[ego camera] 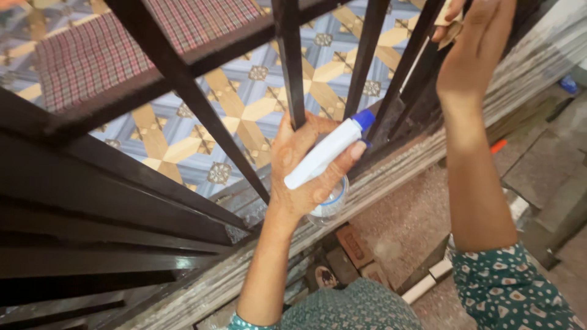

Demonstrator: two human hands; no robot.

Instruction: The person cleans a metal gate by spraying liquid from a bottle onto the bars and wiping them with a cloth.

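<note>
Left hand (306,165) grips the spray bottle (327,153) closed; right hand (474,49) presses a cloth (451,32) against the gate bar (409,67). Best wiped along its length.

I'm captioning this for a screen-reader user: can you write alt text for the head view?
A person's left hand grips a white spray bottle with a blue nozzle beside dark metal gate bars, while the right hand reaches up to a bar, with a cloth just showing. Patterned floor tiles show beyond.
</note>
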